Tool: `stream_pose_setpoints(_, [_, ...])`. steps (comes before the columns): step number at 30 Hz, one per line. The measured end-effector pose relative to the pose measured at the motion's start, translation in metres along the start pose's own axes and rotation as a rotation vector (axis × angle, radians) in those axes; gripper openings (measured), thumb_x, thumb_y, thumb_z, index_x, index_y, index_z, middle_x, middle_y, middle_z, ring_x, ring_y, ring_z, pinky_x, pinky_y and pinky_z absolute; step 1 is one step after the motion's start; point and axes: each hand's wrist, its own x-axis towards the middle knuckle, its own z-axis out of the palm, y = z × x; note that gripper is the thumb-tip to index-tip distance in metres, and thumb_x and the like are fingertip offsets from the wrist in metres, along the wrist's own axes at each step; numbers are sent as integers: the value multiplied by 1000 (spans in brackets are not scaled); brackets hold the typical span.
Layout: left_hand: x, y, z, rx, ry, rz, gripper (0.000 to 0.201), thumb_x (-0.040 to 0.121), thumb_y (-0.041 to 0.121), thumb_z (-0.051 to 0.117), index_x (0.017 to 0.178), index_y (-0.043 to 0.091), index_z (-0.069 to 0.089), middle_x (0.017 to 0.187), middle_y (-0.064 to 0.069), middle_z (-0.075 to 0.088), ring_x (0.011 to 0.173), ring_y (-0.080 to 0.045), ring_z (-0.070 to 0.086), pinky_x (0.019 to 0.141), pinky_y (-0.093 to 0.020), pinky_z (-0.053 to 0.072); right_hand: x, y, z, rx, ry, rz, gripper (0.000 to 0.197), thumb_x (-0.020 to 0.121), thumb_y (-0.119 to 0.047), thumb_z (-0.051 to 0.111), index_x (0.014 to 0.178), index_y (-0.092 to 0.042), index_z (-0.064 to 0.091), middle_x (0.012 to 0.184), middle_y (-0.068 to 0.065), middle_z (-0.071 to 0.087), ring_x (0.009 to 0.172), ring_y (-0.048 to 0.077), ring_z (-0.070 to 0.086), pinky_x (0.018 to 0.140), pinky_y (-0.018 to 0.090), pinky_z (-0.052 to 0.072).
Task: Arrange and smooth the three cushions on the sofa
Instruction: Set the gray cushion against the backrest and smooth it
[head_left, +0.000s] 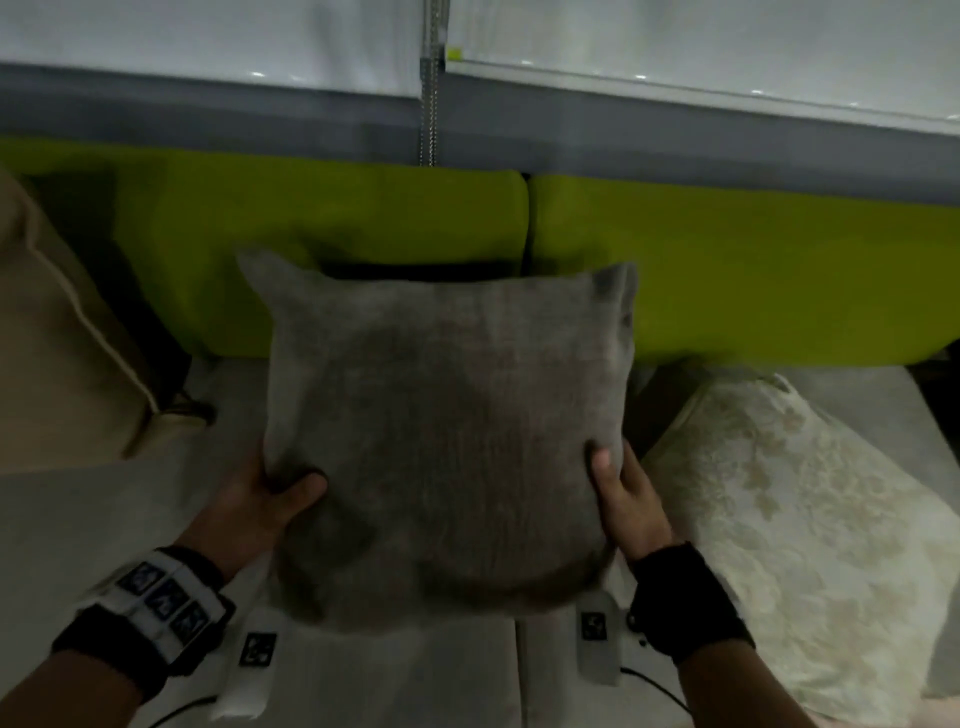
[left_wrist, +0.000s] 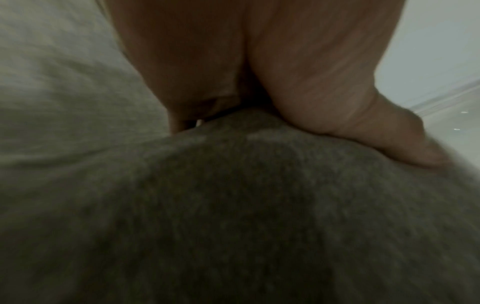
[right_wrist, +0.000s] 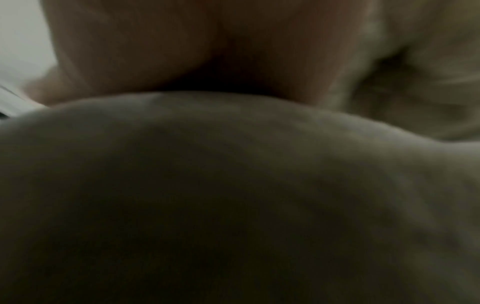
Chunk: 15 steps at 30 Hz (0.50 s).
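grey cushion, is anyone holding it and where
Yes: both hands hold the grey cushion by its side edges near the lower corners, left hand on its left edge, right hand on its right, thumbs on the front.

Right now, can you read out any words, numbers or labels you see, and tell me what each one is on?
No readable words or numbers.
Left wristband: three square marker patterns, not text.
Two white tags below the grey cushion: black marker squares, too blurred to read.
Yellow sticker on the blind: blank or too small to tell.
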Motion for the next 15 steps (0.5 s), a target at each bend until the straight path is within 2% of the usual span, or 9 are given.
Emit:
stream_pose_setpoints(1, [7, 4, -1, -21, -11, 67, 112, 29, 82, 80, 126, 36, 49, 121, 13, 59, 116, -16, 57, 96, -36, 46, 8, -8, -5, -12, 0, -81, 110, 43, -100, 58, 139, -48, 39, 130, -17, 57, 110, -7, 56, 83, 14, 48])
stream_pose_setpoints(3, [20, 12, -2, -44, -32, 194, 116, 34, 76, 85, 135, 37, 45, 136, 5, 56, 125, -17, 54, 101, -42, 45, 23, -24, -15, -34, 16, -213, 106, 43, -100, 60, 136, -54, 36, 129, -26, 54, 108, -17, 54, 85, 10, 48])
stream_pose_setpoints(5, [33, 21, -1, -3, -51, 257, 123, 34, 74, 86, 140, 35, 39, 141, 7, 52, 126, -6, 52, 100, -34, 45, 38, -34, -20, -51, 23, -279, 111, 42, -99, 64, 139, -55, 33, 133, -29, 51, 114, -22, 51, 90, 10, 47])
stream_pose_setpoints(6, [39, 23, -2, 39, -61, 288, 130, 34, 74, 86, 145, 31, 35, 144, 7, 49, 127, -2, 50, 98, -29, 45, 44, -38, -22, -59, 18, -298, 118, 41, -98, 66, 144, -51, 33, 135, -29, 51, 118, -19, 50, 94, 12, 46])
stream_pose_setpoints(7, [44, 26, -2, 89, -56, 322, 136, 35, 75, 85, 149, 26, 30, 147, 6, 46, 129, -3, 48, 98, -26, 44, 51, -41, -24, -65, 19, -306, 127, 39, -97, 68, 149, -45, 32, 137, -28, 50, 122, -15, 49, 97, 17, 46])
stream_pose_setpoints(9, [57, 28, -4, 158, -49, 357, 146, 36, 75, 85, 155, 24, 18, 153, 10, 38, 136, -9, 41, 102, -30, 41, 63, -44, -26, -74, 7, -302, 132, 36, -96, 71, 149, -42, 30, 137, -28, 49, 123, -8, 49, 100, 22, 45])
stream_pose_setpoints(12, [69, 30, -5, 170, -89, 339, 152, 34, 75, 85, 157, 30, 8, 144, 37, 30, 135, 0, 35, 105, -33, 38, 70, -48, -24, -70, -19, -298, 121, 33, -95, 72, 139, -53, 28, 134, -31, 46, 116, -19, 47, 92, 7, 44])
stream_pose_setpoints(13, [71, 30, -5, 181, -94, 347, 153, 36, 77, 84, 158, 27, 6, 144, 39, 26, 135, 3, 35, 105, -29, 38, 72, -48, -23, -65, -18, -283, 119, 33, -95, 72, 136, -55, 28, 132, -32, 46, 113, -21, 46, 89, 5, 44])
stream_pose_setpoints(15, [78, 26, -2, 203, -97, 364, 153, 41, 80, 79, 158, 18, 2, 152, 26, 24, 135, 10, 34, 107, -22, 39, 80, -42, -21, -61, -7, -244, 124, 32, -94, 74, 139, -53, 27, 132, -29, 48, 116, -10, 50, 95, 14, 45])
